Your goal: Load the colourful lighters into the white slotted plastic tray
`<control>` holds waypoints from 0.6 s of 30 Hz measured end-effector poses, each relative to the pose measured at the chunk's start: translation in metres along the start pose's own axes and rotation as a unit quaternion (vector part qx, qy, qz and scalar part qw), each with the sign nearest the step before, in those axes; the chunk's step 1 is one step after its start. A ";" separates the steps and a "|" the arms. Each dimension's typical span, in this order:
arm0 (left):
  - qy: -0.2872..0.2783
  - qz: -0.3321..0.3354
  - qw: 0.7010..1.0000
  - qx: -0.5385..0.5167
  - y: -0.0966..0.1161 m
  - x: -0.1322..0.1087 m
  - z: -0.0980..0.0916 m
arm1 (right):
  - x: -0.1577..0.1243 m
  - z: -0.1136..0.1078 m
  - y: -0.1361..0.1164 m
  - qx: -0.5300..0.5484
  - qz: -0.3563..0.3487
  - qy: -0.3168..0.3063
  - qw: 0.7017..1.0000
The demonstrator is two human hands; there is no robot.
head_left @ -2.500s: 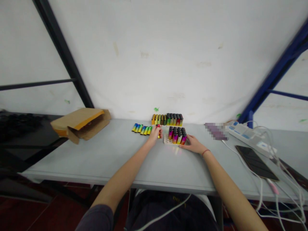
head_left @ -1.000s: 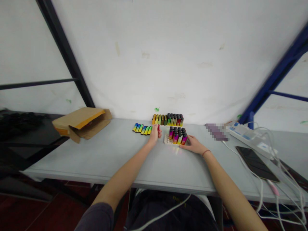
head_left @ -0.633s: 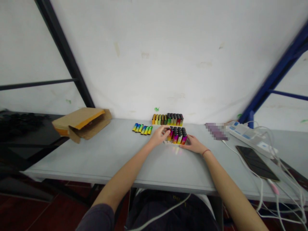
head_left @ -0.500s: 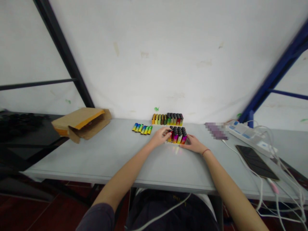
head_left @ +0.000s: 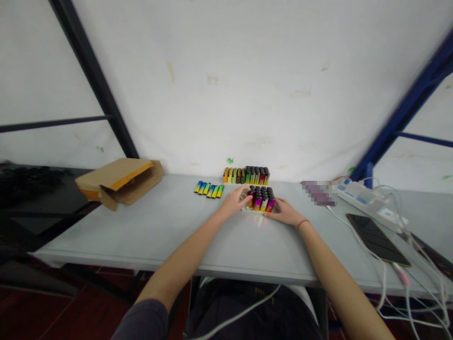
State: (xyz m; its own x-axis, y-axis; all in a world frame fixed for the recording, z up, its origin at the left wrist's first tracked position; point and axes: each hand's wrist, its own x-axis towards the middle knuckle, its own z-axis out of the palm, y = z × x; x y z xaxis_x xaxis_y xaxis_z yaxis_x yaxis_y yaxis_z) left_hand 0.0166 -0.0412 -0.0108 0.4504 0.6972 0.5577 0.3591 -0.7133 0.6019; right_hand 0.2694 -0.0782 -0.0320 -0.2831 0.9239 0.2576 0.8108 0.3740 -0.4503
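A white tray (head_left: 244,208) on the grey table holds several upright lighters (head_left: 262,198) with black caps and bright bodies. My left hand (head_left: 234,201) is at the tray's left side, its fingertips pinched on a lighter at the left end of the block. My right hand (head_left: 285,212) lies against the tray's right front corner, with its fingers curled against the tray's side. A red band circles my right wrist.
A row of standing lighters (head_left: 246,175) lines the wall behind the tray. Several lighters (head_left: 208,190) lie flat to its left. An open cardboard box (head_left: 118,182) sits far left. On the right are a power strip (head_left: 366,198), a dark phone (head_left: 377,238) and white cables.
My left hand, which held a red lighter near the flat lighters, has moved right to the tray's left side. My right hand has stayed at the tray.
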 end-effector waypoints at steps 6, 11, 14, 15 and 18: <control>-0.004 0.038 0.990 0.136 -0.002 0.007 -0.022 | -0.001 0.000 -0.001 -0.005 0.007 0.001 1.000; -0.018 -0.131 0.939 0.316 -0.038 -0.001 -0.074 | -0.001 -0.001 -0.001 -0.008 0.017 -0.005 1.000; -0.080 -0.264 0.903 0.330 -0.061 -0.011 -0.093 | -0.001 -0.001 -0.001 -0.004 0.015 -0.002 1.000; -0.097 -0.286 0.894 0.329 -0.065 -0.013 -0.095 | -0.001 -0.001 -0.001 -0.001 0.014 0.000 1.000; -0.115 -0.296 0.889 0.331 -0.071 -0.014 -0.091 | -0.001 -0.001 -0.001 0.003 0.014 0.000 1.000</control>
State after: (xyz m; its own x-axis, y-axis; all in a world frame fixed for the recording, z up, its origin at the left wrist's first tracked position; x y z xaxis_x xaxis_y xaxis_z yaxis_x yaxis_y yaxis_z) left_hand -0.0894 0.0055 -0.0093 0.1493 0.9857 0.0780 0.9566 -0.1640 0.2410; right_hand 0.2697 -0.0790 -0.0310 -0.2604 0.9339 0.2450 0.8151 0.3487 -0.4626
